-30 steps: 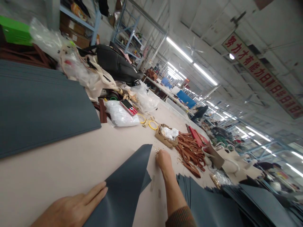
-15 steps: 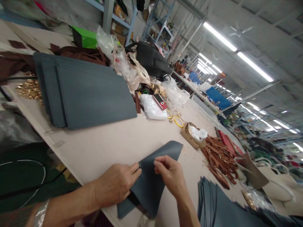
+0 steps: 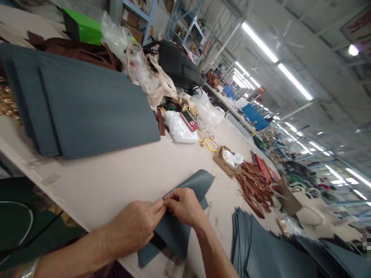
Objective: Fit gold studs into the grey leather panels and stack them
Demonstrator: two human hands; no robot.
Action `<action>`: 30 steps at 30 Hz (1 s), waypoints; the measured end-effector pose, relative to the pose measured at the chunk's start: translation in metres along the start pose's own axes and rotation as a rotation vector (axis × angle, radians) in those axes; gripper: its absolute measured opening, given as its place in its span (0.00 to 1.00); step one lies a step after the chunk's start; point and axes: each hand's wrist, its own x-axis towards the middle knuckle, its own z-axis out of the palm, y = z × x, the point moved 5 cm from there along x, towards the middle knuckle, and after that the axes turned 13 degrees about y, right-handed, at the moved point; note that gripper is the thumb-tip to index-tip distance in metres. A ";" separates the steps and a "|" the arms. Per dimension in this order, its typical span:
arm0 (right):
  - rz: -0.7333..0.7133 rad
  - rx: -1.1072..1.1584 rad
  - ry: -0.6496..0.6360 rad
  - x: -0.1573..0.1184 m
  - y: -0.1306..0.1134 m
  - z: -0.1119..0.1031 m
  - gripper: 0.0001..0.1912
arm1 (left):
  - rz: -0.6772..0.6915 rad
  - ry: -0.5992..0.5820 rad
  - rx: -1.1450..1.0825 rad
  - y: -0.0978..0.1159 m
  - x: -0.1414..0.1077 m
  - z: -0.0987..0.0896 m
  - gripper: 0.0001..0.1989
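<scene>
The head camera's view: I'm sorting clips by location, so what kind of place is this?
Probably a leather-goods or bag workshop: a stack of dark panels and a pile of brown straps lie on the worktable, under rows of tube lights.

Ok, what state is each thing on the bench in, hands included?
Dark sheet: curled over
Left hand: fingers pinching the sheet
Right hand: fingers pinched together, tips hidden
Left stack: flat
Right stack: edges fanned
Cardboard box: open, filled
Phone: face up
Brown straps: heaped
</scene>
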 end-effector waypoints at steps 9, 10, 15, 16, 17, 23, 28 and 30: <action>0.344 0.017 -0.137 0.010 -0.008 0.002 0.09 | -0.029 0.001 -0.036 -0.004 -0.002 0.009 0.30; 0.365 0.000 -0.152 0.012 -0.010 0.001 0.10 | -0.029 0.001 -0.038 -0.004 -0.001 0.010 0.30; 0.411 -0.043 -0.191 0.016 -0.008 0.002 0.12 | -0.041 0.012 -0.039 -0.005 0.002 0.007 0.29; 0.388 -0.047 -0.163 0.015 -0.006 0.001 0.12 | -0.052 0.008 -0.047 -0.005 0.002 0.006 0.28; 0.340 -0.056 -0.114 0.013 -0.005 -0.001 0.10 | -0.064 0.004 -0.051 -0.006 0.001 0.005 0.29; -0.045 -0.240 0.518 -0.030 0.010 -0.033 0.08 | -0.060 0.084 -0.053 -0.008 -0.001 -0.001 0.29; 0.053 -0.062 0.826 -0.069 0.047 -0.046 0.32 | -0.011 0.172 -0.116 -0.014 -0.006 0.006 0.29; 0.091 0.118 0.786 -0.069 0.059 -0.045 0.33 | -0.024 0.238 -0.204 -0.015 -0.006 0.008 0.29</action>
